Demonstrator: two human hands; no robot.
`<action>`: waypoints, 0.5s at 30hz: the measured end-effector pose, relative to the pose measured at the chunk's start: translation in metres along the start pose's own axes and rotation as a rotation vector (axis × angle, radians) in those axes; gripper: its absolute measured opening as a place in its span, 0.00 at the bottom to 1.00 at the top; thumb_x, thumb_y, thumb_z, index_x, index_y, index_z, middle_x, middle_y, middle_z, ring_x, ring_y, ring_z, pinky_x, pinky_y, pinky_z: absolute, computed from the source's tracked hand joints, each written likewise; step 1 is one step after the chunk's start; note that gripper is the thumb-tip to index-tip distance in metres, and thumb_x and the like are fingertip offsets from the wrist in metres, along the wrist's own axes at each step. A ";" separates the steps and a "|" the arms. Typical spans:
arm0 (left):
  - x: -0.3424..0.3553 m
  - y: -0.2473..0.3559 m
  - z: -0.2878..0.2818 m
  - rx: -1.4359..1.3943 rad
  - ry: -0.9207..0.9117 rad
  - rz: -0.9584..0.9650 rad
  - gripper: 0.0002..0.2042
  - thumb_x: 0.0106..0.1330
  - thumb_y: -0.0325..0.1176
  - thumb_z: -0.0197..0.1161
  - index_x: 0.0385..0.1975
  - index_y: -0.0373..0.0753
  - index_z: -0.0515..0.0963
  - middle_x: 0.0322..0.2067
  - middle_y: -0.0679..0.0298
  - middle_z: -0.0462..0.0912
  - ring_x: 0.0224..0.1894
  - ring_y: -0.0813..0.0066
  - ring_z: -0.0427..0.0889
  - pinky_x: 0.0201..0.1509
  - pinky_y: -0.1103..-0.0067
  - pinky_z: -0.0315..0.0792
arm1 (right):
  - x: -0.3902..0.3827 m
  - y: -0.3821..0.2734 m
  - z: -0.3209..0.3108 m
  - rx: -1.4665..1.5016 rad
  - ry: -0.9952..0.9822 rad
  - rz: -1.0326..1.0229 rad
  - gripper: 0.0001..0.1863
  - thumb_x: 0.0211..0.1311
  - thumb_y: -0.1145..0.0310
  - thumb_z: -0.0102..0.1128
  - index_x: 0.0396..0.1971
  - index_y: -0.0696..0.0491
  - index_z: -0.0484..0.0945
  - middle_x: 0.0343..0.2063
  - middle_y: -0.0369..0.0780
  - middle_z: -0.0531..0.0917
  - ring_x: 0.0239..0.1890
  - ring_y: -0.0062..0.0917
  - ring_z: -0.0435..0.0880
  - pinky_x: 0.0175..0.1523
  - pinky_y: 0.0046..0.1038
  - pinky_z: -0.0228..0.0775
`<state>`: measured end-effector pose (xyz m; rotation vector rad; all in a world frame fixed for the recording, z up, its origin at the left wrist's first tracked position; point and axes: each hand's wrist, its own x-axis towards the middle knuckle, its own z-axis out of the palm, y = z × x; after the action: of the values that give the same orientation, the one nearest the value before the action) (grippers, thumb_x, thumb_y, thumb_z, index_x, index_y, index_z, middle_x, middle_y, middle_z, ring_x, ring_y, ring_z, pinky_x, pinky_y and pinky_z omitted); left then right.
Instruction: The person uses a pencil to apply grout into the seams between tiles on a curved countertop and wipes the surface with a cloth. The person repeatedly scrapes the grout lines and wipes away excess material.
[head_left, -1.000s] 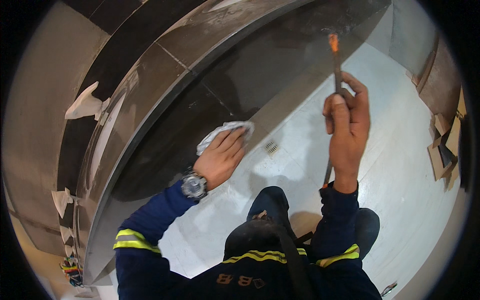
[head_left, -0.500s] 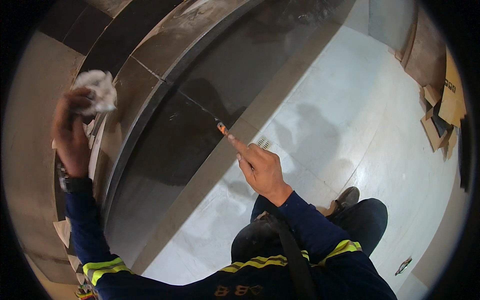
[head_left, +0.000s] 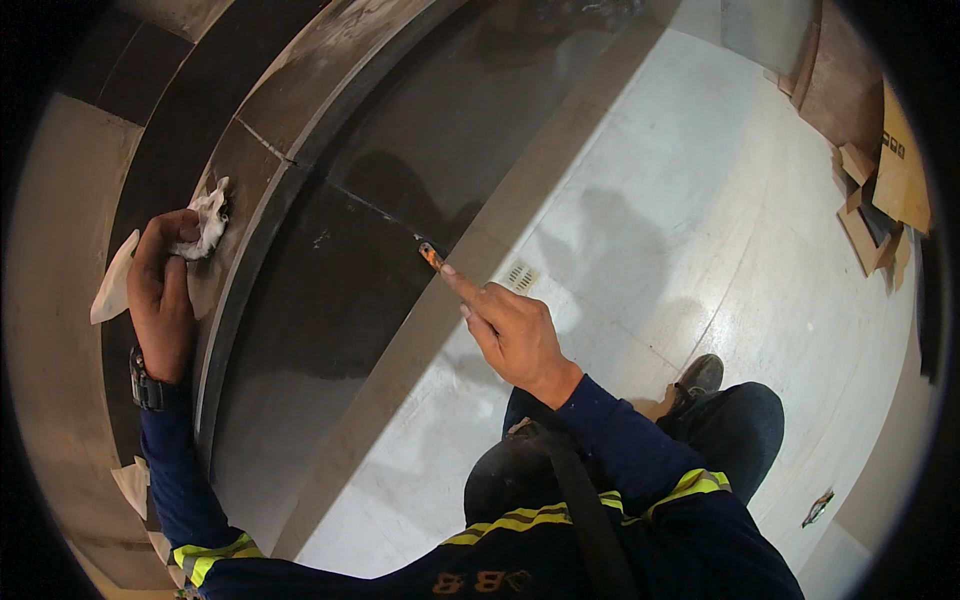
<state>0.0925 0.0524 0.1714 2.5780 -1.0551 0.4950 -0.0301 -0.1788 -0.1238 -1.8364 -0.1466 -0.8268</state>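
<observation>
Dark panelling (head_left: 310,300) is edged by a brown band (head_left: 250,168), and by the left hand (head_left: 163,290) and right hand (head_left: 522,335) are gripped, respectively, a white cloth (head_left: 212,225) against that band and an orange-tipped tool (head_left: 431,256) near a pale seam (head_left: 375,207).

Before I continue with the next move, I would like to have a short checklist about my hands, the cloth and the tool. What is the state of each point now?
1. White cloth gripped in the left hand: ok.
2. Orange-tipped tool held in the right hand: ok.
3. Tool's tip close to the near end of the pale joint line: ok.
4. Tip touching the dark slab: cannot tell from this angle.
5. One hand free: not ok, both are occupied.
6. Cardboard pieces on the right apart from both hands: ok.
</observation>
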 end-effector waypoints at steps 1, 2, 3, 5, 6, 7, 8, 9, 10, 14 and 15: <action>-0.001 0.004 0.004 0.003 0.015 0.000 0.17 0.58 0.16 0.44 0.44 0.31 0.76 0.46 0.59 0.80 0.54 0.70 0.77 0.65 0.76 0.66 | -0.001 0.001 -0.001 0.003 0.001 0.000 0.28 0.68 0.76 0.58 0.68 0.50 0.74 0.22 0.41 0.78 0.22 0.29 0.77 0.30 0.30 0.71; 0.000 0.002 0.006 -0.007 0.025 0.005 0.17 0.57 0.16 0.44 0.44 0.31 0.76 0.46 0.58 0.80 0.54 0.70 0.77 0.65 0.76 0.66 | 0.000 0.003 -0.001 0.011 0.014 -0.011 0.28 0.69 0.76 0.58 0.69 0.49 0.74 0.22 0.42 0.78 0.23 0.29 0.77 0.30 0.29 0.72; 0.000 0.001 0.004 -0.011 0.033 0.007 0.17 0.57 0.15 0.44 0.44 0.31 0.76 0.47 0.58 0.80 0.55 0.70 0.77 0.66 0.76 0.65 | 0.003 0.003 0.002 0.024 0.025 -0.022 0.28 0.69 0.76 0.58 0.69 0.49 0.74 0.23 0.42 0.79 0.23 0.29 0.78 0.31 0.29 0.72; 0.001 -0.003 0.003 -0.015 0.028 0.016 0.18 0.57 0.15 0.43 0.44 0.30 0.76 0.48 0.58 0.80 0.55 0.69 0.77 0.66 0.75 0.66 | 0.001 0.005 0.004 0.039 0.015 -0.008 0.27 0.70 0.76 0.58 0.69 0.49 0.73 0.24 0.42 0.80 0.24 0.29 0.79 0.31 0.29 0.73; 0.000 -0.004 0.002 -0.022 0.024 0.011 0.17 0.58 0.15 0.43 0.45 0.30 0.76 0.48 0.58 0.80 0.55 0.69 0.77 0.66 0.75 0.65 | 0.000 0.004 0.003 0.042 -0.006 0.012 0.27 0.70 0.75 0.57 0.69 0.49 0.73 0.25 0.42 0.81 0.24 0.29 0.79 0.32 0.28 0.73; 0.000 -0.006 0.001 -0.029 0.020 0.007 0.17 0.58 0.15 0.43 0.45 0.30 0.75 0.47 0.58 0.80 0.55 0.69 0.77 0.66 0.75 0.65 | 0.001 0.003 0.003 0.046 -0.027 0.031 0.27 0.71 0.75 0.57 0.69 0.49 0.73 0.25 0.42 0.82 0.25 0.29 0.80 0.32 0.28 0.74; 0.000 -0.006 0.000 -0.037 0.017 0.002 0.17 0.58 0.15 0.43 0.45 0.30 0.75 0.47 0.58 0.80 0.55 0.69 0.77 0.66 0.75 0.65 | 0.004 0.003 0.002 0.035 -0.019 -0.003 0.28 0.71 0.74 0.57 0.70 0.48 0.72 0.26 0.42 0.82 0.25 0.28 0.80 0.31 0.28 0.74; 0.000 -0.005 0.001 -0.043 0.019 0.005 0.17 0.58 0.16 0.43 0.45 0.30 0.75 0.47 0.58 0.80 0.55 0.69 0.77 0.66 0.75 0.65 | 0.008 -0.001 -0.001 0.026 -0.012 -0.030 0.28 0.72 0.72 0.58 0.71 0.47 0.70 0.26 0.42 0.82 0.24 0.28 0.80 0.29 0.28 0.74; -0.001 -0.003 0.002 -0.049 0.021 0.007 0.18 0.57 0.16 0.43 0.45 0.30 0.75 0.47 0.58 0.80 0.55 0.69 0.77 0.66 0.75 0.65 | 0.009 -0.004 -0.002 0.016 -0.006 -0.057 0.29 0.72 0.71 0.58 0.72 0.46 0.69 0.26 0.41 0.82 0.24 0.28 0.81 0.28 0.28 0.75; 0.001 -0.002 0.003 -0.036 0.038 0.011 0.18 0.57 0.16 0.44 0.45 0.30 0.75 0.46 0.59 0.80 0.55 0.69 0.77 0.67 0.75 0.64 | 0.000 0.003 0.006 -0.006 -0.005 -0.030 0.30 0.72 0.71 0.59 0.73 0.46 0.68 0.26 0.42 0.82 0.25 0.29 0.82 0.30 0.28 0.77; 0.000 -0.003 0.003 -0.031 0.035 0.017 0.18 0.57 0.16 0.44 0.45 0.30 0.75 0.46 0.59 0.80 0.55 0.69 0.77 0.67 0.75 0.64 | -0.003 0.005 0.006 -0.005 -0.029 -0.014 0.30 0.72 0.71 0.59 0.73 0.46 0.68 0.26 0.42 0.83 0.25 0.30 0.83 0.31 0.28 0.78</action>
<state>0.0952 0.0526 0.1681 2.5266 -1.0657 0.5219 -0.0273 -0.1752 -0.1303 -1.8546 -0.1759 -0.8111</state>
